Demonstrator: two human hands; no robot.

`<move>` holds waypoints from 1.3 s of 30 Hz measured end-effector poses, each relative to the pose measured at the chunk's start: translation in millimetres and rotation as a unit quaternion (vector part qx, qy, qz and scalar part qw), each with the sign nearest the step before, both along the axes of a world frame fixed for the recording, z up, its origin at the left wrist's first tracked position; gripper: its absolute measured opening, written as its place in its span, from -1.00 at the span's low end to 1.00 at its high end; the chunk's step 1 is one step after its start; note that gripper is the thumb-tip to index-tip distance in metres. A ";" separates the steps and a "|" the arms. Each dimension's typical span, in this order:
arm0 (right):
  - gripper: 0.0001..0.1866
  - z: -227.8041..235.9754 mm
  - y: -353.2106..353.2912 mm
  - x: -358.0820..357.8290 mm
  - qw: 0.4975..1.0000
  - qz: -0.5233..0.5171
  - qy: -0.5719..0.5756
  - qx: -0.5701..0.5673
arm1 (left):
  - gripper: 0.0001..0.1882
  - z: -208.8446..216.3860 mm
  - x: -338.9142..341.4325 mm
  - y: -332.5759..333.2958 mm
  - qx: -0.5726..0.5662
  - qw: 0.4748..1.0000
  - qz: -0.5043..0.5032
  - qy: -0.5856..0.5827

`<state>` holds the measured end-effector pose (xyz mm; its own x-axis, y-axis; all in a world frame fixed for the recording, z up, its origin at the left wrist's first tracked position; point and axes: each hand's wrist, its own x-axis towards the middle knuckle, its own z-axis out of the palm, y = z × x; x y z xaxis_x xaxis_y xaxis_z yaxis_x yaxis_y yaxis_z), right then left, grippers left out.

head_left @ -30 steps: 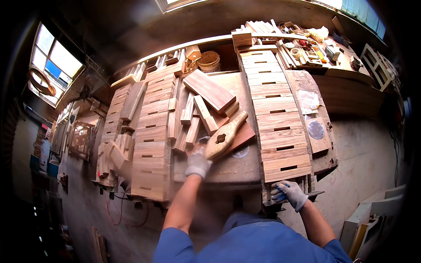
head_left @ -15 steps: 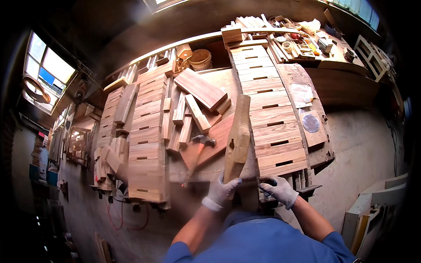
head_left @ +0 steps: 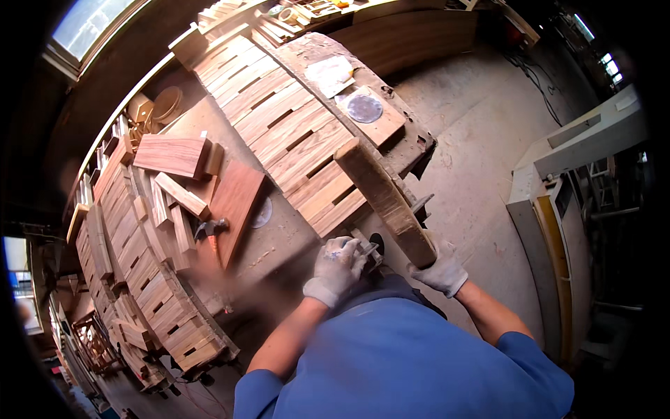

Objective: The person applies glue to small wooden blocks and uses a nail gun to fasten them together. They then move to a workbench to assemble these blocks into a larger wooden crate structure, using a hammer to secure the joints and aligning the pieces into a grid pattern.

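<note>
My right hand [head_left: 441,267], in a pale glove, is wrapped round the near end of a long, thick, worn wooden bar [head_left: 380,199]. The bar slants up and left, its far end over the edge of a row of slotted wooden pieces [head_left: 279,119]. At the near end of that row, my gloved left hand [head_left: 338,268] is closed with curled fingers beside a grey metal fitting [head_left: 371,255]. The fingers appear to grip this fitting, though their undersides are hidden.
A claw hammer [head_left: 212,232] lies against a reddish board [head_left: 237,202] left of centre, near several loose wooden blocks [head_left: 183,194]. More slotted pieces [head_left: 150,279] line the left. A board with a round disc [head_left: 384,126] rests beyond the bar. Pale equipment [head_left: 541,188] stands at right.
The wooden bar has passed from my left hand to my right and now tilts left. My left hand has come to the row's near end. The view has turned to the right.
</note>
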<state>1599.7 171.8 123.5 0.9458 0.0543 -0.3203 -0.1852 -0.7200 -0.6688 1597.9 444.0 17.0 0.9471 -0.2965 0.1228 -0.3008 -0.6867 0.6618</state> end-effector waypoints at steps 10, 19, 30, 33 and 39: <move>-0.29 -57.8 -69.5 -168.3 0.962 -0.122 0.213 -0.116 | -0.66 -19.5 17.7 -31.6 0.029 0.998 -0.051 0.027; -0.26 -108.8 -57.0 -113.0 0.982 -0.029 0.170 -0.078 | -0.68 -40.9 11.6 -26.2 -0.003 0.998 -0.065 0.024; -0.28 -111.3 -49.2 -77.8 0.981 0.006 0.177 -0.080 | -0.71 -38.5 11.7 -28.1 0.030 0.998 -0.061 -0.009; -0.28 -118.5 -62.0 -93.5 0.984 0.009 0.157 -0.088 | -0.72 -5.0 15.5 -35.7 0.066 0.997 -0.039 0.002; -0.24 -110.6 -39.9 -61.5 0.966 0.022 0.239 -0.094 | -0.74 -3.6 16.0 -39.2 0.081 0.996 -0.037 0.004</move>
<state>1538.1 131.9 12.8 0.6847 -0.0100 -0.7287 -0.4072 -0.8345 -0.3712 1613.9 404.8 13.4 0.9226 -0.3808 0.0610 -0.3500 -0.7603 0.5472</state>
